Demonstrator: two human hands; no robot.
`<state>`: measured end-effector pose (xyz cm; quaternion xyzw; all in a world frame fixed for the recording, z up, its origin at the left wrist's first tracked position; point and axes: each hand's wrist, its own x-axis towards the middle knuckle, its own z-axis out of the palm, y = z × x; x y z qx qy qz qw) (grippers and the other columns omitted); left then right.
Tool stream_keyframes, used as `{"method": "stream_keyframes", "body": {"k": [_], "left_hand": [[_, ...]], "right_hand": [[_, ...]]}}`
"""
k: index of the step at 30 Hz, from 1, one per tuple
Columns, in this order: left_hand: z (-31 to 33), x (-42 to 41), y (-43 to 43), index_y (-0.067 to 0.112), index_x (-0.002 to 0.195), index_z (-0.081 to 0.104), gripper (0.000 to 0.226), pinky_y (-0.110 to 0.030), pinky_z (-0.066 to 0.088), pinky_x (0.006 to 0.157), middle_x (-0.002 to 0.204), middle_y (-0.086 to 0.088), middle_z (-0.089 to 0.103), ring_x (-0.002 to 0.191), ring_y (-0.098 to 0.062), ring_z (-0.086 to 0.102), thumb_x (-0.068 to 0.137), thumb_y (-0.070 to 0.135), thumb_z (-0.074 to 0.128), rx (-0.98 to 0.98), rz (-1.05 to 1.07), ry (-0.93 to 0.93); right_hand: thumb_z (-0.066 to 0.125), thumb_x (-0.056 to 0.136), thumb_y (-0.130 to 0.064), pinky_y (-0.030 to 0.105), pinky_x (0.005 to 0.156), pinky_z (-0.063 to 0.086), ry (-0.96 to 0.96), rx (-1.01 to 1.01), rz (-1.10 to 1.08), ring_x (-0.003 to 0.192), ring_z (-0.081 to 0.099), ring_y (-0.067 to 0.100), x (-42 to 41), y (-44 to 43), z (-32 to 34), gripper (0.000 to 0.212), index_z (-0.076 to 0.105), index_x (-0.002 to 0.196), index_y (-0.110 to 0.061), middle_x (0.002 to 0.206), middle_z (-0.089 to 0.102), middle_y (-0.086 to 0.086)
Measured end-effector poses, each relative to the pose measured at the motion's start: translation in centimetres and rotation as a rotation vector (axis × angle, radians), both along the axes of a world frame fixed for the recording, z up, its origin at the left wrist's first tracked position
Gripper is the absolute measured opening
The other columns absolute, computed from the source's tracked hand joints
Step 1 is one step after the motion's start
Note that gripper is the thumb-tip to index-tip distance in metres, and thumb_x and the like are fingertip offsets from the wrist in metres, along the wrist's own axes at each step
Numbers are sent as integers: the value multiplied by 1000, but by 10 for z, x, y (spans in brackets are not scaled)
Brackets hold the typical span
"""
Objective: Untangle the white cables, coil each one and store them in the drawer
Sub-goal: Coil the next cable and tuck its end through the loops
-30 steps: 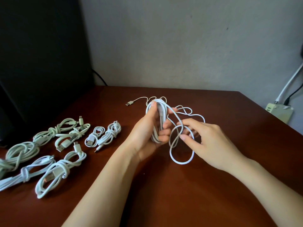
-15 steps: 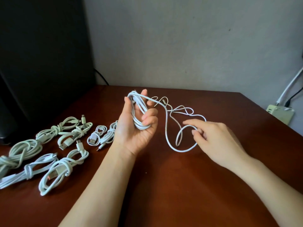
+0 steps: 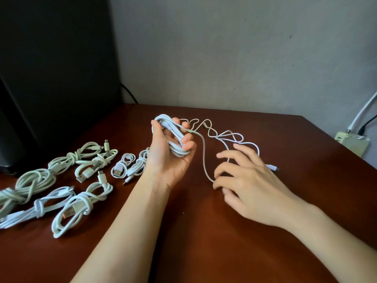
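My left hand [image 3: 173, 158], raised palm up above the brown table [image 3: 204, 242], grips a part-wound coil of white cable [image 3: 173, 137]. The loose end of that cable [image 3: 204, 158] trails right in loops over the table. My right hand [image 3: 246, 176] lies over the loose strand with spread, slightly bent fingers, its fingertips touching the strand near the table surface. A connector [image 3: 272, 167] peeks out behind the right hand. Several tied white cable bundles [image 3: 81, 203] lie in rows at the left. No drawer is in view.
A black monitor or panel [image 3: 51, 68] stands at the back left. A grey wall rises behind the table. At the far right a power strip [image 3: 352, 142] with plugged leads sits beyond the table's edge.
My left hand stays raised with the coil and has turned slightly. My right hand has dropped lower and spread its fingers over the loose strand, whose big loop has flattened onto the table.
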<state>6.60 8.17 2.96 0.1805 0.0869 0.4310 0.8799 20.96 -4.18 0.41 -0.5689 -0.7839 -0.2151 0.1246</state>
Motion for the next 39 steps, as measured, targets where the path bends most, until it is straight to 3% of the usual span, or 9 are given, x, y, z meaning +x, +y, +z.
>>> {"method": "stream_keyframes", "body": {"k": [3,6,12,16,20,28,33,36,39], "left_hand": [[-1,0,2,15,78,48,54,-16,31,40,66,0,48,45,-9,34,98,57,20,33,33,30],[-3,1,3,15,79,47,53,-16,30,41,63,1,47,45,-8,33,98,57,21,54,82,66],[-4,5,4,15,82,48,47,-17,31,41,61,2,42,45,-8,33,100,53,27,102,194,179],[-6,7,0,15,84,51,23,-16,31,43,65,2,44,45,-6,34,100,30,44,186,201,263],[-7,9,-4,16,84,53,13,-17,31,43,67,1,46,48,-6,36,97,13,52,295,222,358],[-21,8,-1,13,82,62,17,-24,33,50,66,1,53,50,-8,40,97,17,55,521,396,742],[-22,6,0,21,79,65,20,-23,37,56,63,9,59,51,-2,48,96,19,55,691,496,883],[-22,8,-2,25,81,65,22,-16,36,52,63,10,55,49,3,48,98,18,52,762,476,924],[-22,8,-4,21,80,64,24,-14,44,58,70,4,56,60,-2,54,98,15,51,736,385,852]], "right_hand": [[54,83,-44,38,112,21,-33,-16,-52,101,53,16,-8,-2,0,25,69,81,-25,82,60,-11],[75,73,-28,46,110,21,-107,20,-158,90,57,20,-14,-1,-1,11,68,76,-20,75,59,-5],[72,69,-9,49,110,26,-146,52,-277,82,57,25,-19,-2,-8,20,63,86,-17,72,57,0],[79,62,-2,53,106,34,-164,67,-289,81,58,26,-14,2,-11,29,69,86,-17,74,57,0],[60,66,6,55,112,23,-166,112,-254,87,55,28,-7,3,-10,22,63,75,-14,78,51,1],[35,77,-7,59,113,18,-106,120,-48,120,45,32,-10,2,-5,24,55,73,-18,103,57,3],[51,77,-6,54,117,11,7,255,31,125,40,30,-11,1,6,17,64,79,-17,115,59,6],[66,76,-5,52,117,13,71,353,7,123,41,30,-7,0,11,12,69,80,-16,114,62,8],[66,81,-12,50,116,16,123,439,-56,121,43,28,-1,1,14,7,71,84,-15,112,64,8]]}}
